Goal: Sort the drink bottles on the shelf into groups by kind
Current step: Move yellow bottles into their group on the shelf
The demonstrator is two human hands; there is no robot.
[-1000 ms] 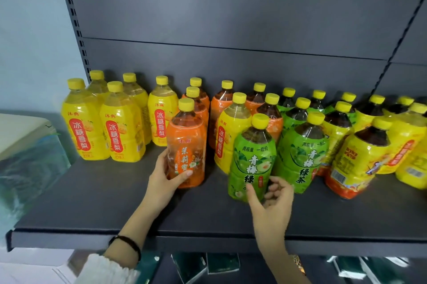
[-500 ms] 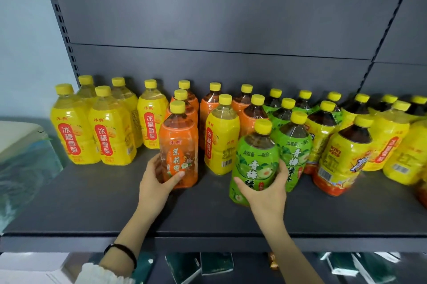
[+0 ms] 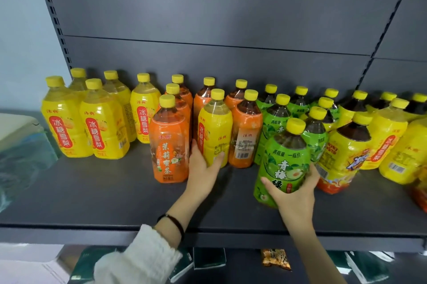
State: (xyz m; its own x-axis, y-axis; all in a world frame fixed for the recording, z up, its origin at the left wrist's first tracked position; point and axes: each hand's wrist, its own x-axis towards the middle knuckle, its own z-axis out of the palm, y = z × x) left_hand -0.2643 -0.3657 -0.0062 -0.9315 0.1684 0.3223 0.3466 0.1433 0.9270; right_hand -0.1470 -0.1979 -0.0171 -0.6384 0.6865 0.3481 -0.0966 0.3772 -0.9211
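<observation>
Behind right hand (image 3: pixel 294 193), green bottle (image 3: pixel 283 163) base hidden.

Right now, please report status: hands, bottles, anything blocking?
Left hand reaching onto the yellow bottle among the orange ones, grip not closed. Right hand holding green bottle, tilted. Front orange bottle crowds the left hand.

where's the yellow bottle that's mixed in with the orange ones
In the head view it stands mid-shelf: the stray yellow bottle sits between orange bottles, the left hand reaching its base.
</observation>
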